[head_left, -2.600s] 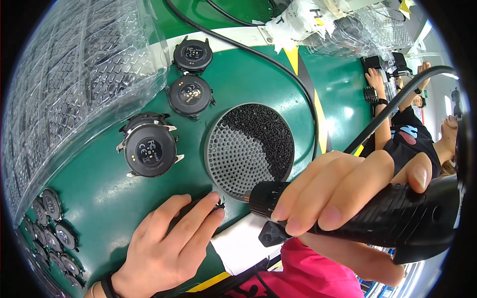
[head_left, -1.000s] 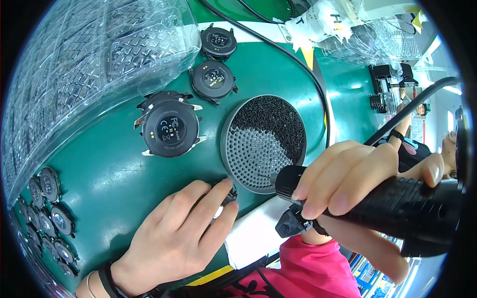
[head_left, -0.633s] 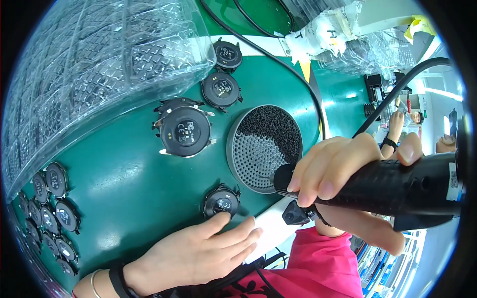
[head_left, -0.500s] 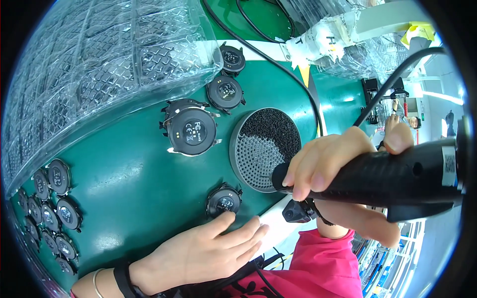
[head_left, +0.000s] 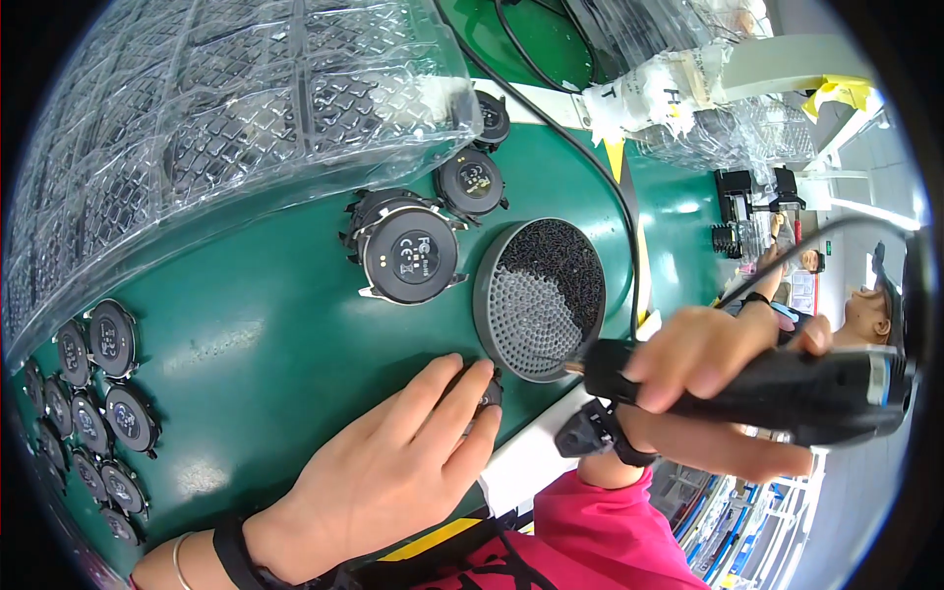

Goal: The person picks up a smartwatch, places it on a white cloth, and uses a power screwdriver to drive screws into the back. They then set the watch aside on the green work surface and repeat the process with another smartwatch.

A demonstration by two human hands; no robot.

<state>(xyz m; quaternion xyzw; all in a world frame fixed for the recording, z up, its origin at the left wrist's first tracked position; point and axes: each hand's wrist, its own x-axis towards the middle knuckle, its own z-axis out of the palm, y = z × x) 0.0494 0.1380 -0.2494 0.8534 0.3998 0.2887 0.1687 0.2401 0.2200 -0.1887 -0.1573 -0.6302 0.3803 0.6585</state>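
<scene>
My left hand [head_left: 383, 462] reaches over the green table, its fingers curled down on a round black watch case [head_left: 492, 391]. Most of that case is hidden under the fingers; only its right side shows. My right hand [head_left: 698, 359] is wrapped round a black electric screwdriver [head_left: 826, 393], held nearly level. Its bit points left, at the near rim of a round grey dish [head_left: 482, 320]; whether it touches cannot be made out. One side of the dish is a studded or perforated grey surface, while tiny black screws [head_left: 565, 261] cover the other.
Beyond my left hand lie more watch cases [head_left: 411, 256], some stacked. Several others [head_left: 88, 423] are grouped at the far left. Clear plastic trays [head_left: 246, 108] are piled at the upper left. A black cable [head_left: 590, 147] crosses the table. Other people [head_left: 865, 315] are at the right.
My left hand has moved up and its fingers now cover the watch case, which sits further right in view. The screwdriver has shifted slightly right, off the dish's interior. The view has shifted too.
</scene>
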